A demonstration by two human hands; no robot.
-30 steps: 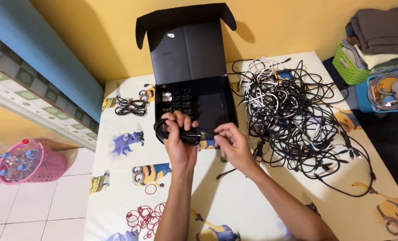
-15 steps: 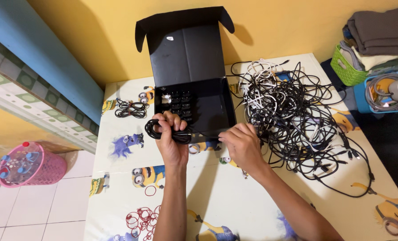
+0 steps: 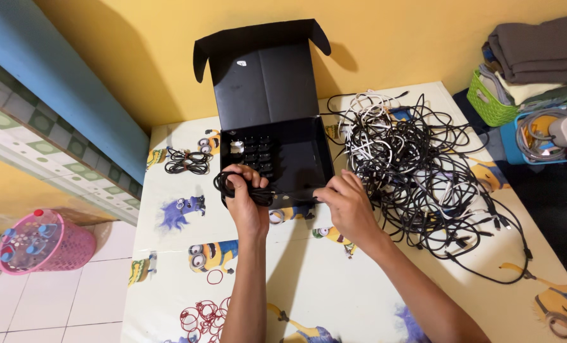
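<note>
Bright, even light, soft shadows, sharp

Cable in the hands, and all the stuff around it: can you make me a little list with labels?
left hand: grips a coiled black cable
right hand: pinches the cable's loose end
box: black, lid open, behind the hands
cable pile: black and white, tangled, right of the box
small bundle: black, left of the box
rubber bands: red, near table edge
table: cartoon-print cover
basket: pink, on the floor
</note>
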